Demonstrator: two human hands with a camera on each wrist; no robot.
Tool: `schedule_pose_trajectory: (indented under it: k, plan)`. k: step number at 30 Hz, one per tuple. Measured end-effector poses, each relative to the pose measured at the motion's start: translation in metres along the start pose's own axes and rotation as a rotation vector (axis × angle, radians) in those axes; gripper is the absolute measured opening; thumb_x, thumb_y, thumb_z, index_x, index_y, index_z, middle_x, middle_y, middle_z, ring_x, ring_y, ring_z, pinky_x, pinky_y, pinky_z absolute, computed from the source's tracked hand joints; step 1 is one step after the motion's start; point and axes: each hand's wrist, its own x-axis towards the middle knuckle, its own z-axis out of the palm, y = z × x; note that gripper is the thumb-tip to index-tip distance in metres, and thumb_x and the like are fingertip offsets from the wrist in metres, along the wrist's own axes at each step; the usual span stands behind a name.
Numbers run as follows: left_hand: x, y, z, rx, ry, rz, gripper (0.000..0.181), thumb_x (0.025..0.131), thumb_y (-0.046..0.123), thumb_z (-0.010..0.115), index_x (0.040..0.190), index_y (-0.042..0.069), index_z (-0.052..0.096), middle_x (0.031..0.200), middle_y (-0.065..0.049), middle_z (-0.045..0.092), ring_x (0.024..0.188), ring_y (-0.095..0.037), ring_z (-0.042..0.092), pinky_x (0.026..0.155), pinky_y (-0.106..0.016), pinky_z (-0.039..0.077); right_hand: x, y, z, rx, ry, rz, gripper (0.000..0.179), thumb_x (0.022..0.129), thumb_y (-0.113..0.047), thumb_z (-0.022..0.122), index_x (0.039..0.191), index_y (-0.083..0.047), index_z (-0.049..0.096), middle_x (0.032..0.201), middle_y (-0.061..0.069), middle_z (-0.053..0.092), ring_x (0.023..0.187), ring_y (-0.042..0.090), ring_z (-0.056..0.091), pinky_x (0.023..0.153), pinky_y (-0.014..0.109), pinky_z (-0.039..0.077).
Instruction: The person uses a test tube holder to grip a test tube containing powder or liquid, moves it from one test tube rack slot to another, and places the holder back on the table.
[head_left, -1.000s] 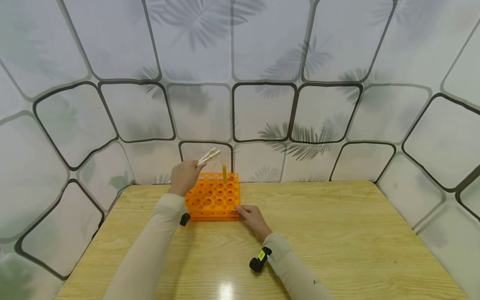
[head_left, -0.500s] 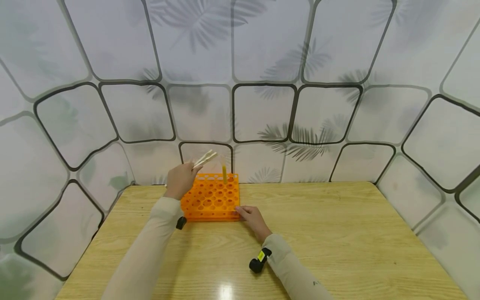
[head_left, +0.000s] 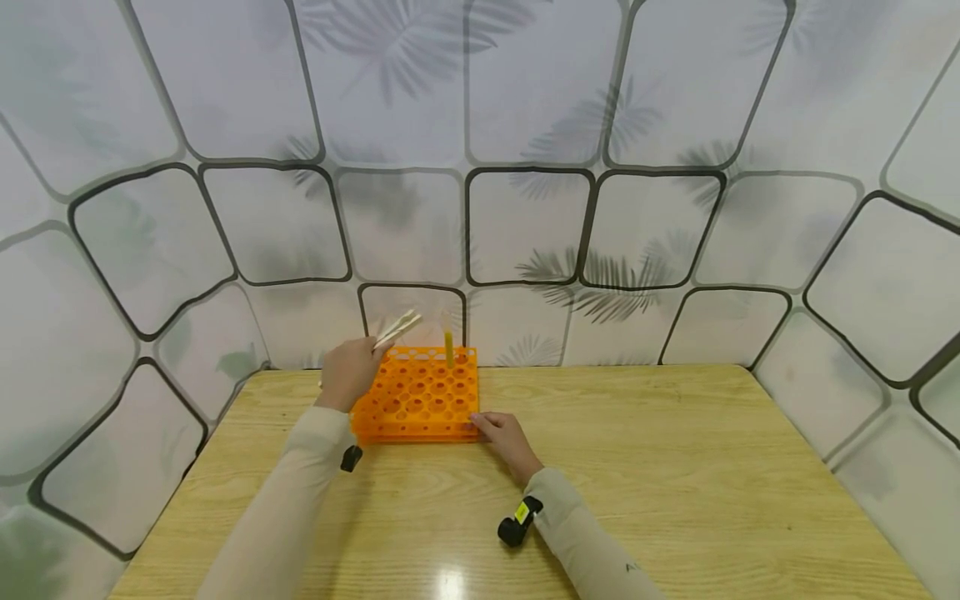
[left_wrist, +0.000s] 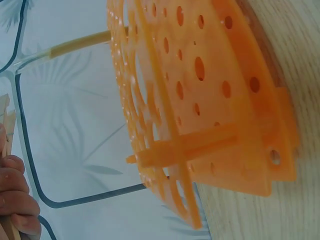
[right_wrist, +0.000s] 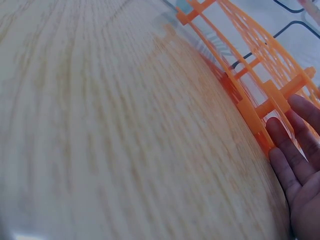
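My left hand (head_left: 348, 375) grips a wooden test tube holder (head_left: 398, 327), its tips pointing up and right above the back of an orange test tube rack (head_left: 420, 408). Nothing shows between those tips. In the left wrist view, curled fingers (left_wrist: 15, 195) wrap the holder at the left edge. A clear test tube with yellow contents (head_left: 448, 348) stands in the rack's back row near the right end, apart from the holder. My right hand (head_left: 510, 440) touches the rack's right front corner; in the right wrist view its fingers (right_wrist: 287, 145) lie fairly straight against the rack's end.
The rack stands on a wood-grain table (head_left: 637, 467), near its back edge. Behind it rises a pale curtain (head_left: 525, 225) with dark outlined shapes and leaf prints. A black wrist camera (head_left: 517, 523) sits on the right sleeve.
My left hand has moved left and slightly down with the test tube holder, away from the test tube, uncovering more of the rack's left side. The right hand, rack and tube stay put.
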Motion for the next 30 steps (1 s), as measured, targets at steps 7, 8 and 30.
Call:
schedule_pose_trajectory:
  k: [7, 8, 30]
  plan:
    - [-0.009, -0.007, 0.003, -0.029, -0.011, -0.02, 0.044, 0.097, 0.04, 0.048, 0.065, 0.01, 0.048, 0.051, 0.0, 0.036, 0.042, -0.015, 0.033, 0.042, -0.027, 0.025, -0.003, -0.003, 0.0, 0.004, 0.001, 0.01, 0.035, 0.097, -0.023, 0.052, 0.11, 0.006, 0.065, 0.114, 0.021, 0.065, 0.107, 0.031, 0.061, 0.089, 0.039, 0.051]
    - [-0.01, -0.008, 0.003, -0.032, -0.013, -0.024, 0.044, 0.097, 0.04, 0.048, 0.066, 0.009, 0.049, 0.051, 0.0, 0.036, 0.042, -0.015, 0.033, 0.042, -0.026, 0.025, -0.003, -0.003, 0.0, 0.008, 0.002, 0.012, 0.035, 0.097, -0.023, 0.052, 0.111, 0.006, 0.065, 0.114, 0.021, 0.065, 0.107, 0.031, 0.061, 0.089, 0.039, 0.051]
    - [-0.024, -0.024, 0.01, 0.005, -0.083, -0.074, 0.046, 0.098, 0.043, 0.043, 0.067, 0.009, 0.047, 0.052, -0.002, 0.037, 0.041, -0.016, 0.034, 0.041, -0.028, 0.026, 0.011, 0.018, -0.002, 0.016, -0.001, -0.004, 0.035, 0.097, -0.025, 0.053, 0.11, 0.006, 0.066, 0.112, 0.02, 0.066, 0.102, 0.027, 0.063, 0.086, 0.037, 0.052]
